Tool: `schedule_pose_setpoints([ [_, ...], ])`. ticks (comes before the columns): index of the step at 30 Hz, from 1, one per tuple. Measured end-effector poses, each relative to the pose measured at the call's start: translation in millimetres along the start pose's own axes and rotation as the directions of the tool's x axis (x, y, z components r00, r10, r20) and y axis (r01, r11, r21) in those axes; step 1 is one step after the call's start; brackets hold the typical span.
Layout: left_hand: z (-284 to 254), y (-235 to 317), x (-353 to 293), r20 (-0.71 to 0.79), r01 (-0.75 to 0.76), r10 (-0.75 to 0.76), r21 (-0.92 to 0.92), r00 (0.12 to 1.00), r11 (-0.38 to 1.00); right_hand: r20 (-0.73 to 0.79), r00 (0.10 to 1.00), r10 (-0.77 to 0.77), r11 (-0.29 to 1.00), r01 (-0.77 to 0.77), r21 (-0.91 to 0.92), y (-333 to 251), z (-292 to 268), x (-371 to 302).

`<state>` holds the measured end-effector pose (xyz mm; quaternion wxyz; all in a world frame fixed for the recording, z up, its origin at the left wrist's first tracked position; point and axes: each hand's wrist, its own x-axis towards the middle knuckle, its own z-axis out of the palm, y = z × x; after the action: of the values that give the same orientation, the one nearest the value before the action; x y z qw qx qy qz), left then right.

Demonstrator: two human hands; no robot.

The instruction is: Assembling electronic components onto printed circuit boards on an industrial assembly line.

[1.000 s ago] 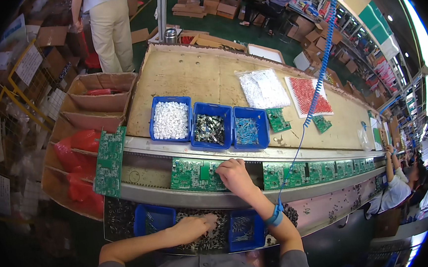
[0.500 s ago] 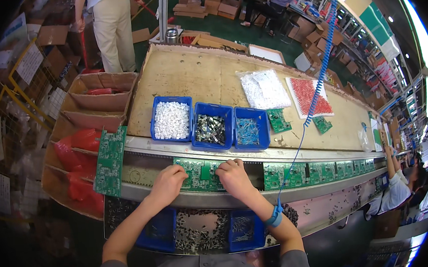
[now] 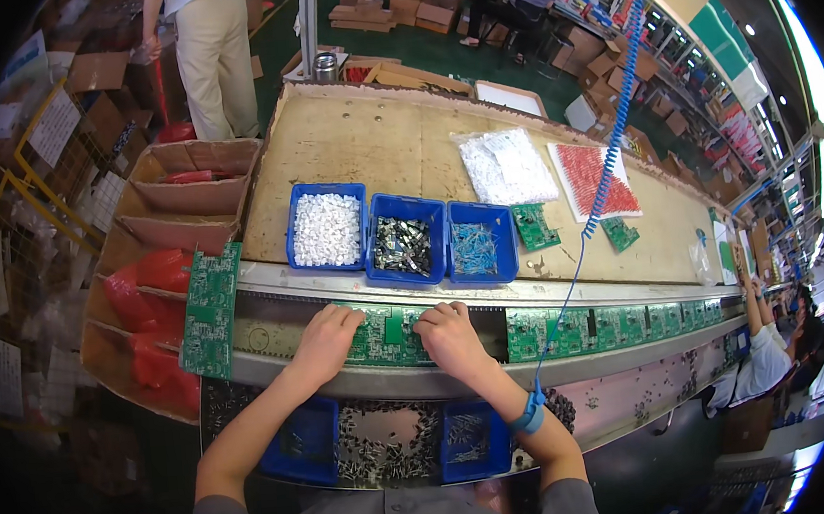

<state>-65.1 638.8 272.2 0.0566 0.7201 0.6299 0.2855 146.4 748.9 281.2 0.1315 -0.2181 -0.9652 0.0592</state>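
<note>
A green circuit board (image 3: 389,335) lies in the conveyor track in front of me, between my two hands. My left hand (image 3: 327,344) is closed, its fingers curled over the board's left end. At the right end my right hand (image 3: 451,340) has its thumb and fingers bent onto the board in the same way. Parts of both board ends are hidden under my fingers. A blue wrist strap (image 3: 530,414) with a coiled blue cord (image 3: 620,113) is on my right wrist.
Behind the track stand blue bins of white parts (image 3: 327,229), dark metal parts (image 3: 402,246) and blue parts (image 3: 474,250). More boards (image 3: 618,328) line the track rightward; another board (image 3: 211,314) lies across its left end. Two blue bins (image 3: 473,441) sit below the track.
My left fingers have shifted slightly over the board's left end. The right hand stays almost where it was, and the whole view has moved a little.
</note>
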Motion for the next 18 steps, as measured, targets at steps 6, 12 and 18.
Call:
schedule_pose_setpoints([
  [6,-1,0,1,-0.01,0.011,-0.011,-0.009,1.0,1.0,0.004,1.0,0.002,1.0,-0.002,0.006,0,0,0],
  [12,-1,-4,6,0.023,0.002,-0.003,0.017,1.0,1.0,0.006,1.0,-0.004,1.0,0.004,0.003,0,-2,1],
  [18,-11,13,12,0.202,-0.069,0.026,0.208,0.979,0.976,-0.001,0.999,0.044,0.993,-0.044,0.113,2,-2,2],
])
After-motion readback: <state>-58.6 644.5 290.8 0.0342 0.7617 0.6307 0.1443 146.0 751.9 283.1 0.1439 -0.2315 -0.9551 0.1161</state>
